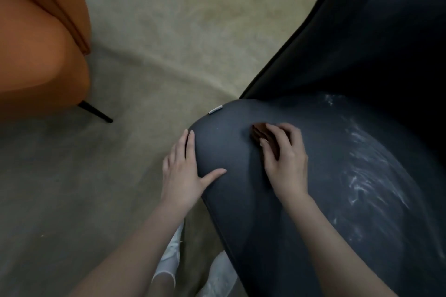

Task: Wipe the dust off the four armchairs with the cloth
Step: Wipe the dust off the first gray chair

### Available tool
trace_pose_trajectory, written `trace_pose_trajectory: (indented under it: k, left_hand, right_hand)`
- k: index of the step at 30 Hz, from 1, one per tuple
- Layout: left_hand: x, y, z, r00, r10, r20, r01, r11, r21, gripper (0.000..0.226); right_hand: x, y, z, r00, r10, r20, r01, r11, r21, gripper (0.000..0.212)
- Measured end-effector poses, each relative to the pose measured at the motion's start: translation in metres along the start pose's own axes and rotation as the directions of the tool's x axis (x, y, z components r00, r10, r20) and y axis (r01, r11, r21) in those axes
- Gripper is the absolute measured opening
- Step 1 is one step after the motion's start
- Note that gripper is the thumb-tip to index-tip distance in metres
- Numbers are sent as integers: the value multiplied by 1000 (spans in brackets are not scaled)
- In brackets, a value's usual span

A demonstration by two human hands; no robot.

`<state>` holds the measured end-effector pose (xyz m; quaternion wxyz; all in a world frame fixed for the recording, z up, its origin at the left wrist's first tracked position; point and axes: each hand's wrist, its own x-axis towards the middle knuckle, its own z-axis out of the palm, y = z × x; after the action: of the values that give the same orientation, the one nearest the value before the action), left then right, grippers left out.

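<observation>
A dark grey armchair (pixel 241 200) fills the right half of the view, its seat cushion streaked with white dust (pixel 366 176) on the right side. My right hand (pixel 284 159) presses a small brown cloth (pixel 259 134) flat against the cushion near its front left corner; only the cloth's edge shows past my fingers. My left hand (pixel 183 171) lies spread on the cushion's left edge, thumb on top, holding nothing. An orange armchair (pixel 38 55) stands at the upper left.
Beige carpet (pixel 169 31) covers the floor between the two chairs. The orange chair's thin black leg (pixel 96 111) angles out onto the carpet. My white shoes (pixel 169 260) are on the floor by the grey chair's front. A small white tag (pixel 215 109) sticks out of the cushion.
</observation>
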<state>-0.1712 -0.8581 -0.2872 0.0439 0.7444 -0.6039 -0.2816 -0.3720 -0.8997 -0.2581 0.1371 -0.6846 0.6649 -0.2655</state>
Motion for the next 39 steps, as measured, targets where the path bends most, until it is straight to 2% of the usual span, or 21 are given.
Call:
trace_pose_trajectory:
  k: [2, 3, 5, 6, 7, 8, 10, 12, 14, 17, 19, 22, 24, 26, 28, 30, 31, 33, 35, 36, 39]
  left_hand:
    - [1, -3, 4, 1000, 4, -26, -4, 1000, 0, 121]
    - [1, -4, 7, 999, 3, -41, -3, 1000, -6, 120]
    - [2, -6, 11, 998, 1, -60, -2, 1000, -16, 119]
    - [2, -7, 12, 998, 4, -65, -5, 1000, -17, 118]
    - [3, -7, 13, 997, 10, -70, -11, 1000, -15, 117]
    - [3, -8, 14, 997, 16, -77, -17, 1000, -13, 117]
    - [4, -9, 15, 996, 21, -82, -22, 1000, -15, 118]
    - [4, -9, 14, 997, 20, -71, -22, 999, -26, 119]
    - [3, -8, 13, 997, 21, -74, -23, 999, -30, 118]
    - [3, -7, 13, 997, 15, -73, -17, 999, -29, 119]
    - [3, -7, 13, 997, 10, -72, -13, 999, -31, 120]
    - [3, -7, 12, 997, 25, -74, -27, 999, -24, 122]
    - [3, -6, 11, 998, 24, -64, -26, 999, -24, 122]
    - [3, -6, 10, 997, 26, -69, -28, 999, -20, 123]
    - [3, -6, 9, 998, 26, -63, -27, 1000, -14, 123]
    - [4, -6, 8, 997, 31, -64, -32, 999, -19, 124]
    - [4, -5, 6, 998, 36, -61, -38, 999, -24, 124]
    - [4, -5, 3, 997, 55, -51, -56, 998, -24, 121]
    - [6, -2, 1, 996, 81, -39, -82, 996, -24, 121]
    - [8, 0, 0, 995, 93, -34, -94, 995, -23, 122]
    - [12, 6, 1, 991, 134, -28, -134, 991, -1, 121]
  right_hand:
    - [20, -25, 17, 988, -151, 35, 150, 988, 49, 28]
    - [27, -37, 28, 959, -264, 102, 260, 964, 49, 27]
    - [31, -52, 47, 842, -467, 271, 487, 874, -7, 25]
    - [32, -51, 51, 793, -514, 328, 556, 830, -44, 25]
    - [33, -45, 51, 785, -513, 348, 569, 819, -77, 24]
    - [32, -36, 48, 818, -472, 330, 529, 842, -106, 24]
    - [25, -18, 38, 927, -313, 207, 347, 925, -157, 25]
    - [7, -12, 31, 980, -170, 104, 187, 966, -178, 25]
    - [-5, -21, 33, 982, -157, 107, 173, 972, -159, 26]
    - [8, -28, 37, 918, -310, 247, 343, 934, -102, 25]
    - [28, -19, 35, 901, -348, 260, 389, 912, -127, 24]
    - [31, -3, 32, 989, -136, 60, 145, 973, -180, 25]
    - [10, -9, 34, 998, -62, -3, 60, 979, -193, 26]
    - [-7, -21, 36, 983, -156, 99, 171, 970, -172, 27]
    - [1, -18, 30, 924, -293, 244, 328, 938, -115, 26]
    - [21, -2, 21, 893, -350, 283, 402, 903, -151, 26]
    - [28, 8, 16, 918, -312, 246, 361, 913, -189, 26]
    - [27, 21, 8, 988, -131, 87, 147, 963, -226, 26]
    - [4, 16, 6, 1000, -17, 2, 17, 975, -219, 26]
    - [-11, 9, 7, 1000, -22, 14, 24, 978, -209, 27]
    - [-34, 0, 5, 970, -166, 178, 192, 971, -141, 28]
